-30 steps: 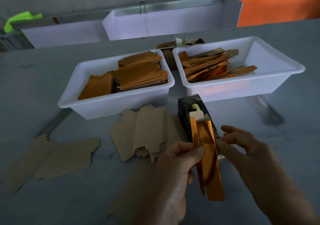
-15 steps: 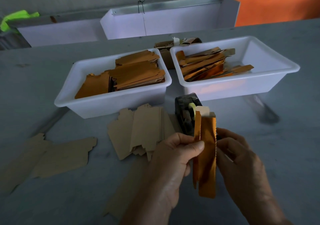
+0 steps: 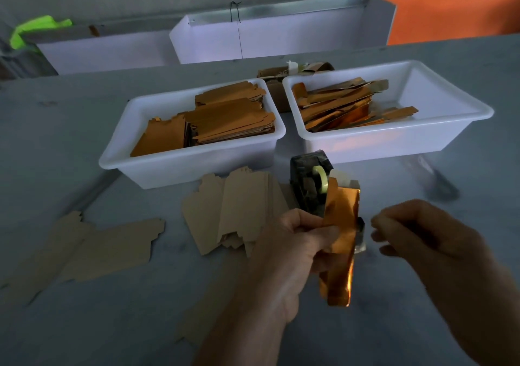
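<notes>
The folded orange carton (image 3: 344,213) stood nearly upright in front of me, its long axis running from low near my chest up toward the tape dispenser (image 3: 302,180) just behind it. My left hand (image 3: 289,250) gripped it at mid-length, with the thumb pressed across its face. My right hand (image 3: 427,242) hovered just to its right, apart from it, fingers loosely curled around nothing that I could see. The carton therefore lay directly left of my free hand, and the dispenser forward and left. I judged either was a short reach for the right hand. Brown flat blanks (image 3: 239,211) lay left of the dispenser, with two white tubs (image 3: 168,166) beyond.
</notes>
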Demonstrator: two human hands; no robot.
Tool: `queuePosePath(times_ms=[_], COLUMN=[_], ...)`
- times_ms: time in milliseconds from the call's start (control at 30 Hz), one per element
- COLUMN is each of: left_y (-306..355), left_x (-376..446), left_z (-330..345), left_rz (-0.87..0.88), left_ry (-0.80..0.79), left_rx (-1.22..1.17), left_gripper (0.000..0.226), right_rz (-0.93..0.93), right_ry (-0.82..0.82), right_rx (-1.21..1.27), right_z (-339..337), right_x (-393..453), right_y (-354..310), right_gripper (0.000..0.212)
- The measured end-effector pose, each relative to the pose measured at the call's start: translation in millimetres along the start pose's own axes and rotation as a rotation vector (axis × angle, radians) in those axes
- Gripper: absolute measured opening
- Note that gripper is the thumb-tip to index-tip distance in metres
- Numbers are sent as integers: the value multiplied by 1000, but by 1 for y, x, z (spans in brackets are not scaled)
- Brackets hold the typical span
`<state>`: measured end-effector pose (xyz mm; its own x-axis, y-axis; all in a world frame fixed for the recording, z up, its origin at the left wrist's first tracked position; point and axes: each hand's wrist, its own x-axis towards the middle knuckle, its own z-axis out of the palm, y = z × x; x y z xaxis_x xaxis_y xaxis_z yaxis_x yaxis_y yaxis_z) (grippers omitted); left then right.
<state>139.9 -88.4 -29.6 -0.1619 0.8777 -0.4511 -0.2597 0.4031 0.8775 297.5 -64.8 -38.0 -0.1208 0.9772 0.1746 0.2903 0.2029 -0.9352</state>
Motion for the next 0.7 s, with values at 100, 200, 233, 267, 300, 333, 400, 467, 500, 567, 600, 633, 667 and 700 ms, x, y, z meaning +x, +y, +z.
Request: queuePosePath(times_ms=[100,200,233,267,300,333,400,467,500,567,600,633,667,700], left_y=[1,1,1,1,0,-1,-2,-2,-1,1,1,1,2,2], left_x=[-3,-7,-8,-8,-9,-10,-10,-10,-10,-11,-11,-12,-12,-13], left_z=[-3,-7,-8,-9,-10,-10,-12,-15,-16,-18,-18,-18,-17,-17], left_rz=[-3,21,27,28,27,24,13,-2,-7,-2,4,10,16,20], left_ry=[-30,-43,-40,-38,-41,-51,-88,-133,-151,-162,-162,-163,-164,-163], left_rx=[-77,-53,-42,-31,-23,-22,-30,-61,-74,-74,-69,-65,-64,-64], left_gripper=[8,5,4,4,3,4,6,9,10,11,11,11,12,12], right_rz=[56,-16,-42,-63,-89,-113,-139,-133,-124,-119,-121,-118,-107,-90], right_ry=[-259,-358,-354,-349,-353,-358,-362,-364,-360,-353,-348,-344,-344,-349], right_rx=[216,118,72,39,13,-5,-19,-5,-5,-36,-62,-83,-97,-105], right_z=[-2,2,3,4,4,6,7,8,8,7,7,7,7,7], right_x=[-5,-6,-6,-6,-5,-5,-4,-2,-1,1,2,3,4,4], right_y=[-17,-21,-21,-20,-20,-19,-18,-16,-16,-16,-17,-18,-19,-20], right_gripper=[10,13,15,16,17,18,24,38,47,59,62,63,63,62])
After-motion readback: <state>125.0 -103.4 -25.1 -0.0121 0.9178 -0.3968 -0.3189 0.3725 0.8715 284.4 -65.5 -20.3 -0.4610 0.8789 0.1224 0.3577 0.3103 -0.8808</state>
